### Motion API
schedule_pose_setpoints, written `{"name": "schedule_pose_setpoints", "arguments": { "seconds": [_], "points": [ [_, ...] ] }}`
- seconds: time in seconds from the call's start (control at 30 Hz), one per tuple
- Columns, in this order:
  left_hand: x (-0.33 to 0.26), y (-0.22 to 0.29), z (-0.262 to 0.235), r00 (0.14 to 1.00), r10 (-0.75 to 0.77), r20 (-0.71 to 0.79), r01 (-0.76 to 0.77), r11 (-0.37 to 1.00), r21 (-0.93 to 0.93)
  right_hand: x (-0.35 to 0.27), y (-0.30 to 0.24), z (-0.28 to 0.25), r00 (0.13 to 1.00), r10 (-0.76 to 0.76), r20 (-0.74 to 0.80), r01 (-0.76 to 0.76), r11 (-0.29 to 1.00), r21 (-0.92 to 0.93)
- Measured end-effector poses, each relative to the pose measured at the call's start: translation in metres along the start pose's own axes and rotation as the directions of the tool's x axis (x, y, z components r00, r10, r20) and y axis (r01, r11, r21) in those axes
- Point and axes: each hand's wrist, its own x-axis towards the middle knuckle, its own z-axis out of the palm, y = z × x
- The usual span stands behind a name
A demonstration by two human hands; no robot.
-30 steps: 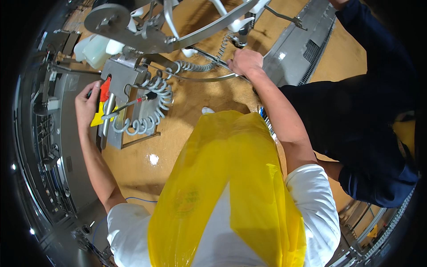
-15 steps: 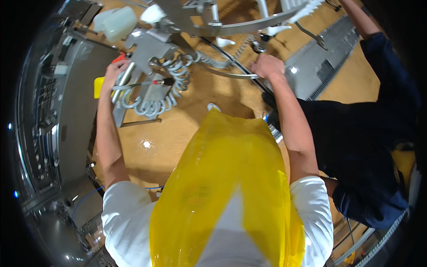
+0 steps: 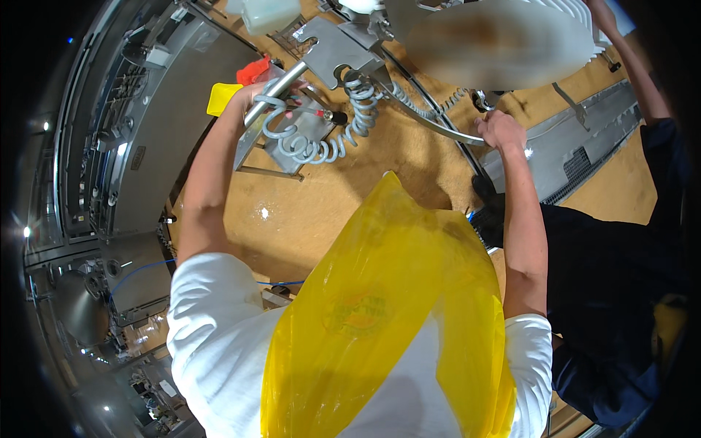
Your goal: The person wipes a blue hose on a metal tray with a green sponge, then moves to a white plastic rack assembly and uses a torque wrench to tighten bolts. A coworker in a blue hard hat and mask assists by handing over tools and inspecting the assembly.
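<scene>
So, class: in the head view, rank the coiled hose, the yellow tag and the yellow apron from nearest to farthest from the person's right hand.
1. Coiled hose, left of the right hand.
2. Yellow apron, below it.
3. Yellow tag, far left, by the left hand.

Your apron (image 3: 394, 306): translucent yellow. Your T-shirt (image 3: 212, 328): white. Coiled hose (image 3: 321, 142): pale grey. Metal bar (image 3: 274, 95): silver. Floor (image 3: 328, 212): tan. Co-worker's clothing (image 3: 613, 292): navy.
</scene>
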Motion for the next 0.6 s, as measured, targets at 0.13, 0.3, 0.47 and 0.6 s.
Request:
{"name": "schedule_pose_setpoints", "arguments": {
  "seconds": [0.13,0.3,0.47,0.6],
  "points": [
    [-0.005,-0.012,0.004,0.988,0.075,0.131,-0.060,0.992,-0.114,-0.001,-0.003,-0.003,0.999,0.027,0.035,-0.029,0.999,0.037],
    [0.020,0.031,0.046,0.985,0.086,-0.153,-0.110,0.981,-0.160,-0.010,0.005,-0.014,0.986,0.130,0.108,-0.133,0.991,0.025],
    [-0.002,0.022,-0.039,0.949,0.159,-0.271,-0.232,0.937,-0.263,-0.024,-0.007,-0.022,0.992,0.033,0.126,-0.039,0.998,0.044],
    [-0.004,0.029,-0.055,0.193,0.476,-0.858,-0.637,0.726,0.260,-0.024,0.017,-0.003,0.999,-0.002,-0.038,0.005,0.997,0.078]
  ]
}}
